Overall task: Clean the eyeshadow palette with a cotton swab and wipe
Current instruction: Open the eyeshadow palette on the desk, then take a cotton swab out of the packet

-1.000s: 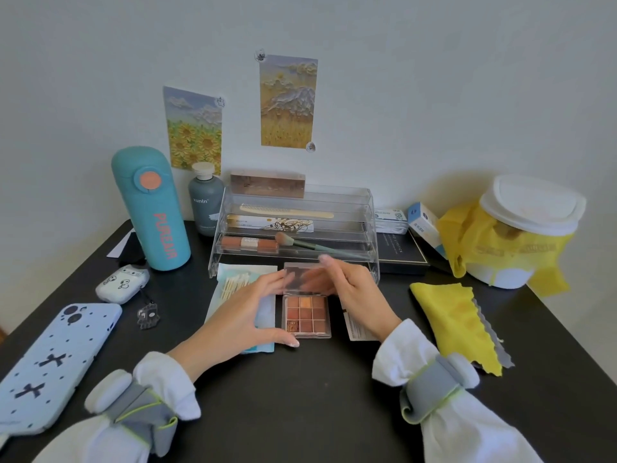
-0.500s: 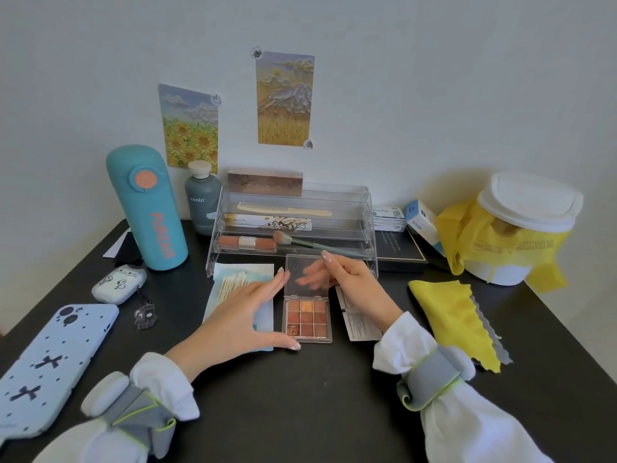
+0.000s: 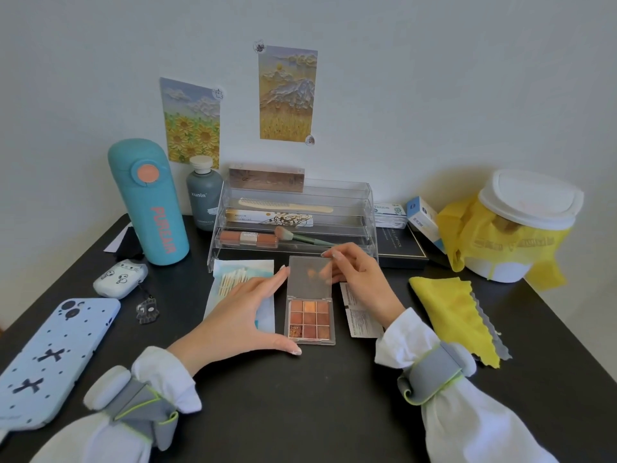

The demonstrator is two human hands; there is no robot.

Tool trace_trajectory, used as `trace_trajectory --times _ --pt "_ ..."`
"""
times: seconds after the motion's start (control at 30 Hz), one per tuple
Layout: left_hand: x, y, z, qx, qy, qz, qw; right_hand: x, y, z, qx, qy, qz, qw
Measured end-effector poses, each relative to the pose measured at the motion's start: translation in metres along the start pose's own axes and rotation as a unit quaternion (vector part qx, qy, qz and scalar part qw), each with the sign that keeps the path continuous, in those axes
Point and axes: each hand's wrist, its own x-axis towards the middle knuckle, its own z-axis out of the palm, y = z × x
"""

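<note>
Left hand [image 3: 247,315], fingers straight and spread wide, braces the eyeshadow palette [image 3: 310,320] from its left side: thumb tip at the near left corner of the pan tray, fingertips reaching toward the left edge of the raised lid [image 3: 310,278]; whether they touch it cannot be told. Right hand [image 3: 359,282] lies just right of the palette, its fingertips at the lid's far right corner with fingers bent over the edge. Whether it pinches the lid or merely steadies it cannot be told.

The palette rests on the black table [image 3: 300,412] between the two hands, its long axis running away from the person, lid hinged open on the far side. Nine pans are exposed, so the cleaning proper has probably not begun.

The coming move likely turns on the cotton swabs [image 3: 232,282]. They lie in a clear packet directly beneath and just beyond the left hand, which is therefore the nearer hand. Sachets [image 3: 359,312], possibly wipes, lie under the right wrist.

Farther right, a yellow cloth [image 3: 447,312]. Beyond both hands stands a clear acrylic organiser [image 3: 293,225], close behind the lid; a careless lift could strike it.
</note>
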Motion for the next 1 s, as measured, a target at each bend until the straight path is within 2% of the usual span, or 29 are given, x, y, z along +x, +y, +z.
trace_trajectory --times 0.13,0.47,0.73,0.87,1.0 --pt "-0.0002 0.0009 -0.0004 0.002 -0.001 -0.005 1.0 -0.0004 0.0015 -0.0055 -0.024 0.033 -0.009 0.999" --pt "-0.002 0.0024 -0.0015 -0.014 0.003 -0.008 1.0 -0.0008 0.0031 -0.0051 -0.079 0.043 0.007 0.996" --pt "-0.0024 0.0035 -0.0009 -0.018 0.016 -0.005 1.0 0.0009 0.0036 -0.0045 -0.076 0.054 0.019 0.995" --pt "-0.0038 0.0045 -0.003 -0.127 0.1 0.033 0.986 0.0015 0.0058 -0.0048 -0.083 0.074 0.016 0.994" --pt "-0.005 0.0038 -0.0049 -0.191 0.176 0.044 0.965 0.0003 0.0054 -0.0046 -0.085 0.076 0.013 0.993"
